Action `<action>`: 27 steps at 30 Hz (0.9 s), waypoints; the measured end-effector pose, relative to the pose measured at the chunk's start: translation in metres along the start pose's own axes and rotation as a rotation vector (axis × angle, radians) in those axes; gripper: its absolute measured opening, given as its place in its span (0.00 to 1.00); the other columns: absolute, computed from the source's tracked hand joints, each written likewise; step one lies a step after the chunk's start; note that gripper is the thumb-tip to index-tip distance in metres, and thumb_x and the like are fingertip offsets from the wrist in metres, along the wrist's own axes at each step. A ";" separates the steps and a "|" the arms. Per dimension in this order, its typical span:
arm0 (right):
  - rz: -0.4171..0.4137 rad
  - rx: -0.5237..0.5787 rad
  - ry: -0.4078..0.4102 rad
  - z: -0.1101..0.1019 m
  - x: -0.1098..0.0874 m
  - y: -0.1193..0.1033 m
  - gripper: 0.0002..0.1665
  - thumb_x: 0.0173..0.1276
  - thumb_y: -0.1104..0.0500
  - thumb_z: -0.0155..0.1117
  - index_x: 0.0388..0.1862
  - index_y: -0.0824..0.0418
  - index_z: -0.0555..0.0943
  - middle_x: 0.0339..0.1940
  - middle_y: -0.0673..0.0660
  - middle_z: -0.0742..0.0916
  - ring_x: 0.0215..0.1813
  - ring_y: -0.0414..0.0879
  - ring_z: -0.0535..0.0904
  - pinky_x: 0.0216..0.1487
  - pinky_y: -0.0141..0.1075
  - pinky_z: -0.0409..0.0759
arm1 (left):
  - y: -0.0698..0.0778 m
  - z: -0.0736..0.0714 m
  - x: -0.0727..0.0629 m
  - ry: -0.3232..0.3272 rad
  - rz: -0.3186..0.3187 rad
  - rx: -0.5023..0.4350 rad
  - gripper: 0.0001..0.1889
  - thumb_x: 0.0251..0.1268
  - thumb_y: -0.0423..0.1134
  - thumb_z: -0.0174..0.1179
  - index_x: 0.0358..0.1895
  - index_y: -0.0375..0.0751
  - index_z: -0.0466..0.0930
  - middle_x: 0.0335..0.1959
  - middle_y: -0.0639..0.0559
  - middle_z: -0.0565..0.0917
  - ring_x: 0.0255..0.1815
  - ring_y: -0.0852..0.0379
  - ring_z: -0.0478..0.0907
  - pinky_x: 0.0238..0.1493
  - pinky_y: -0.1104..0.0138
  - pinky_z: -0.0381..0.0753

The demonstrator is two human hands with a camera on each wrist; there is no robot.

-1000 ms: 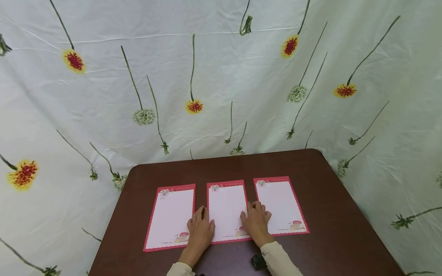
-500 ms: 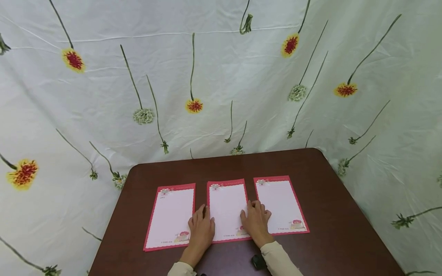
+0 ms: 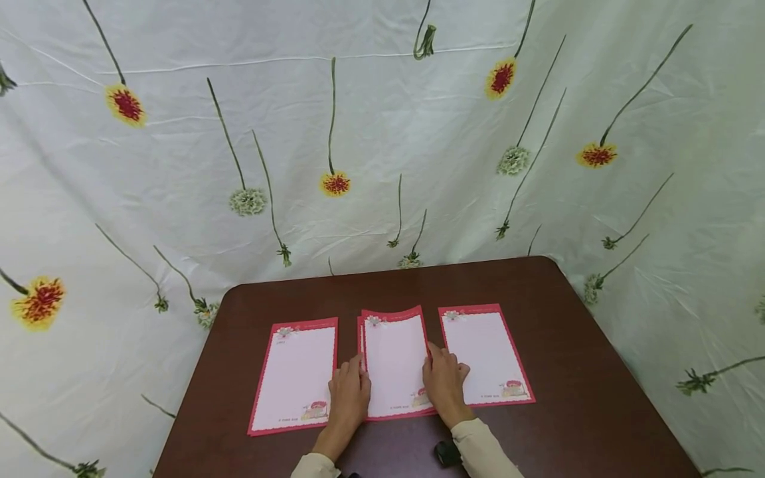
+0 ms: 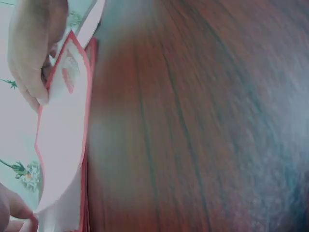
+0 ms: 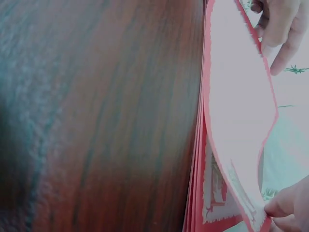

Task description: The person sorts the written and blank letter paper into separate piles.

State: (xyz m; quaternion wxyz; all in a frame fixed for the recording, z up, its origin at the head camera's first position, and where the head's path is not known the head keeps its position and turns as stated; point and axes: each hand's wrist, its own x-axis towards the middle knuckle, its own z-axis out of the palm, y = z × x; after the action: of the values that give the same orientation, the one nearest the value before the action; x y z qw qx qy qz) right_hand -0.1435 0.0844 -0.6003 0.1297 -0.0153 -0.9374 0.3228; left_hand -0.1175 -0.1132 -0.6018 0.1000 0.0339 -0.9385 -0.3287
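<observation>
Top sheet (image 3: pixel 394 372) of the middle stack (image 5: pixel 195 193) has lifted and crept a bit right since half a second ago, baring the stack's left margin. Nearest me: pale sleeves (image 3: pixel 484 448), black object (image 3: pixel 447 454) by the right one, can't make out what. Next, left hand (image 3: pixel 348 396) pinches the sheet's left edge, right hand (image 3: pixel 443 382) pinches its right edge; nothing else in either. Sheet bows between them; wrist views show gaps under both sides. Stack lies flat beneath it, between the left paper (image 3: pixel 293 378) and the right paper (image 3: pixel 485 355). Dark table (image 3: pixel 586 398) runs back to flower-print cloth (image 3: pixel 382 133). I'd tag the step as peeling off one sheet, just begun. Next move, my guess: raise both edges evenly, checking no second sheet clings.
</observation>
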 end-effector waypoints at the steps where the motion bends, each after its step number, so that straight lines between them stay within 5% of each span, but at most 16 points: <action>1: 0.007 0.005 -0.003 0.000 0.000 0.000 0.21 0.72 0.64 0.68 0.63 0.64 0.84 0.44 0.64 0.88 0.46 0.61 0.82 0.45 0.55 0.63 | 0.000 0.001 0.000 -0.005 -0.014 -0.023 0.25 0.70 0.34 0.65 0.68 0.33 0.76 0.39 0.45 0.81 0.48 0.43 0.77 0.50 0.49 0.69; 8: 0.040 0.063 0.004 -0.005 0.002 0.002 0.20 0.74 0.62 0.65 0.63 0.65 0.84 0.43 0.64 0.88 0.48 0.62 0.83 0.45 0.55 0.62 | 0.005 0.001 0.003 -0.003 -0.036 -0.118 0.27 0.70 0.34 0.65 0.71 0.36 0.74 0.41 0.48 0.82 0.48 0.47 0.80 0.51 0.49 0.71; 14: 0.067 0.098 0.016 -0.017 0.009 0.008 0.20 0.76 0.63 0.62 0.64 0.65 0.83 0.43 0.64 0.87 0.50 0.63 0.82 0.48 0.58 0.61 | 0.016 0.001 0.005 -0.017 0.021 -0.185 0.26 0.68 0.30 0.61 0.70 0.35 0.74 0.44 0.44 0.86 0.49 0.44 0.83 0.51 0.46 0.70; 27: 0.142 0.123 0.069 -0.058 0.016 0.048 0.21 0.77 0.64 0.58 0.66 0.64 0.82 0.41 0.64 0.85 0.51 0.64 0.81 0.50 0.61 0.63 | 0.054 0.024 0.006 -0.179 0.150 -0.319 0.28 0.71 0.32 0.57 0.74 0.33 0.69 0.50 0.44 0.85 0.51 0.47 0.80 0.57 0.40 0.67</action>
State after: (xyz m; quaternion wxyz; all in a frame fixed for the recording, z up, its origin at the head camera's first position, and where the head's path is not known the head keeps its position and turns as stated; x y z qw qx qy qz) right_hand -0.1468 0.1594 -0.5819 0.1394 -0.0849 -0.9074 0.3872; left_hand -0.1278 -0.0572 -0.5857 0.0444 -0.0820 -0.8796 -0.4665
